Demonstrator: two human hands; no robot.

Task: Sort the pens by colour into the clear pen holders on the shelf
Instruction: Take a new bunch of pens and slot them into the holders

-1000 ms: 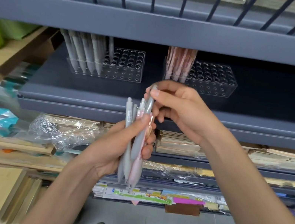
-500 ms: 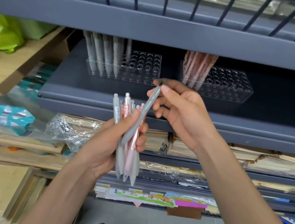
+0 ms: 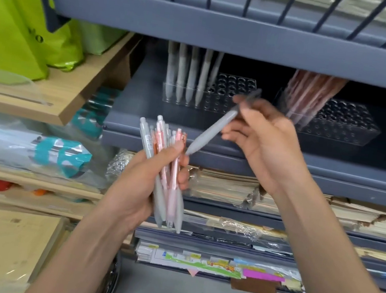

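Setting: I read this as a stationery shop aisle. Grey metal shelving (image 3: pixel 231 35) runs in tiers, wire dividers along the top tier. On one shelf two clear pen holders (image 3: pixel 233 94) stand side by side, one stocked with grey pens, the other (image 3: pixel 338 124) with pink ones. Below I note stacks of plastic-wrapped paper goods (image 3: pixel 226 187) and flat packs with colourful printed covers (image 3: pixel 193 261). To the left, a wooden display shelf (image 3: pixel 67 99) carries lime-green bags (image 3: pixel 7 46); more packaged goods (image 3: pixel 33 147) lie under it.
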